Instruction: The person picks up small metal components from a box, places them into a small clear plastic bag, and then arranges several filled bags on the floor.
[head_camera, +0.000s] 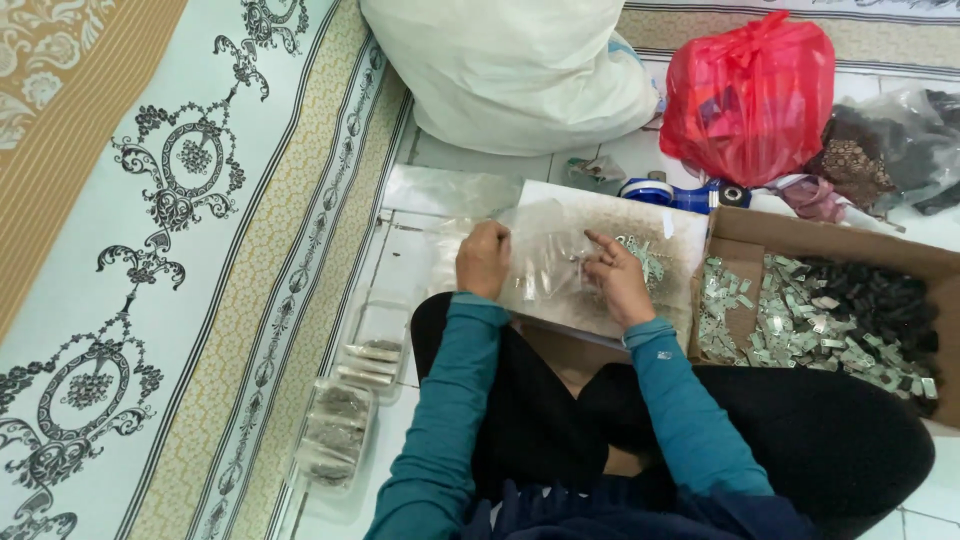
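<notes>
Floor: white tiles are showing between a patterned mat (180, 200) far out to the left of the left hand and the seated person's black-clad legs below both hands.
Filled packets: small clear bags (345, 425) of grey pieces are lying in a row below and to the left of the left hand; being loose, they could be getting knocked if the knee shifts.
Left hand: the left hand (483, 260) is curling its fingers together on the edge of a clear plastic bag (545, 265), pinning it on a pale board (690, 235) that is resting across the lap.
Right hand: the right hand (617, 278) is working just to the right, fingers partly apart and index pointing up, touching small metal pieces (640, 255) at the bag.
Risk: the board is looking tilted, so pieces could be sliding off toward the tiles; the thin bag could be slipping from the grip or tearing.
Cardboard box: a box (830, 245) of metal and dark pieces is sitting right of the right hand.
Beyond: a white sack (510, 70) and a red plastic bag (750, 100) are sitting above both hands.
</notes>
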